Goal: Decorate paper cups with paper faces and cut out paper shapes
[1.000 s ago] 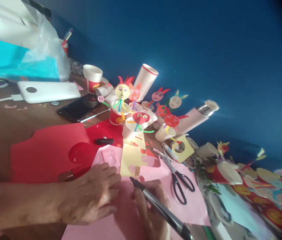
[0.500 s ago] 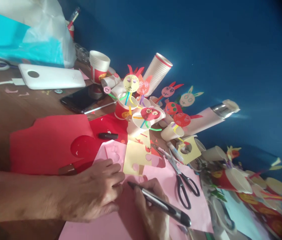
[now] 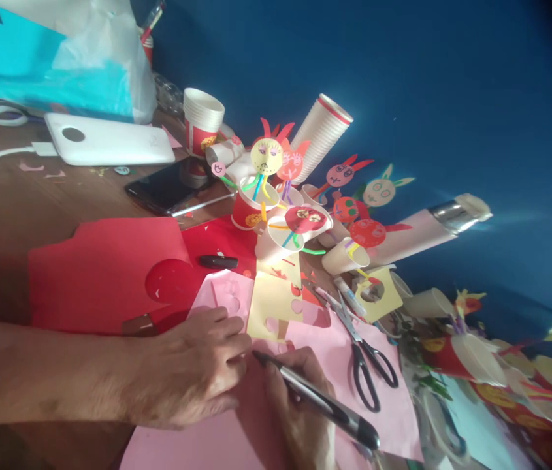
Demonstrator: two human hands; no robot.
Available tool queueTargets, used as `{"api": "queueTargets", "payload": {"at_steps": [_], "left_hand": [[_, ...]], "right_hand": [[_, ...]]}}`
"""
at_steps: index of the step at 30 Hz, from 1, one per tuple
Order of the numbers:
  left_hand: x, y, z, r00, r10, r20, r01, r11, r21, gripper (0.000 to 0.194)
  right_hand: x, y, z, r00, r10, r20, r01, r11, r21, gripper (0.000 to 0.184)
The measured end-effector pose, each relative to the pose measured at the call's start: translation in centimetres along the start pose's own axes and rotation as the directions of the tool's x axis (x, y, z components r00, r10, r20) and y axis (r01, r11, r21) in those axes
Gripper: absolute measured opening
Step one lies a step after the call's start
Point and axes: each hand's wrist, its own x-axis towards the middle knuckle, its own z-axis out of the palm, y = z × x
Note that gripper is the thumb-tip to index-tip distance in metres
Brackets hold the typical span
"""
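Note:
My left hand (image 3: 202, 369) rests palm down on a pink paper sheet (image 3: 182, 450), fingers a little bent and apart, with nothing seen in it. Just right of it, my right hand (image 3: 300, 408) grips a black and grey marker pen (image 3: 327, 401). The uncapped dark tip points at the paper near my left fingers. A black pen cap (image 3: 218, 262) lies on red paper beyond my hands. Scissors with black handles (image 3: 366, 365) lie partly opened on pink paper, right of the marker. Cut yellow paper (image 3: 273, 307) is in front of my left fingertips.
Paper cups with drawn-face puppets (image 3: 266, 156) stand behind. Stacked cups (image 3: 322, 137) lean near the blue wall. A pink flask (image 3: 403, 232) lies at the right. Red paper (image 3: 104, 274), a dark phone (image 3: 168, 186) and a white power bank (image 3: 113, 140) are on the left.
The camera view has shifted slightly, so most things sit a little further right in the picture. Both hands keep nearly the same pose, and the marker stays in my right hand.

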Motion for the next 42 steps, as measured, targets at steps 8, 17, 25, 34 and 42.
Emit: {"api": "queueTargets", "payload": {"at_steps": [8,17,25,34,42], "left_hand": [[0.1,0.1,0.1,0.999,-0.031,-0.028,0.03,0.999,-0.034,0.014],[0.2,0.1,0.1,0.998,-0.026,-0.054,0.025,1.0,-0.013,0.01],[0.1,0.0,0.1,0.999,0.013,-0.038,-0.012,0.999,0.036,0.011],[0.2,0.0,0.1,0.999,0.015,-0.047,-0.013,0.999,0.031,0.013],[0.1,-0.1,0.1,0.999,0.011,-0.046,-0.009,0.998,0.055,0.013]], "right_hand": [[0.2,-0.9,0.0,0.998,-0.056,-0.026,0.054,0.996,-0.073,0.015],[0.3,-1.1,-0.1,0.998,-0.049,-0.043,0.045,0.996,-0.073,0.019],[0.3,-1.2,0.0,0.998,-0.04,-0.054,0.035,0.995,-0.089,0.02],[0.4,-1.6,-0.4,1.0,0.016,-0.002,-0.016,0.996,-0.085,0.019],[0.2,-1.5,-0.3,1.0,0.002,-0.001,-0.002,0.998,-0.068,0.019]]}}
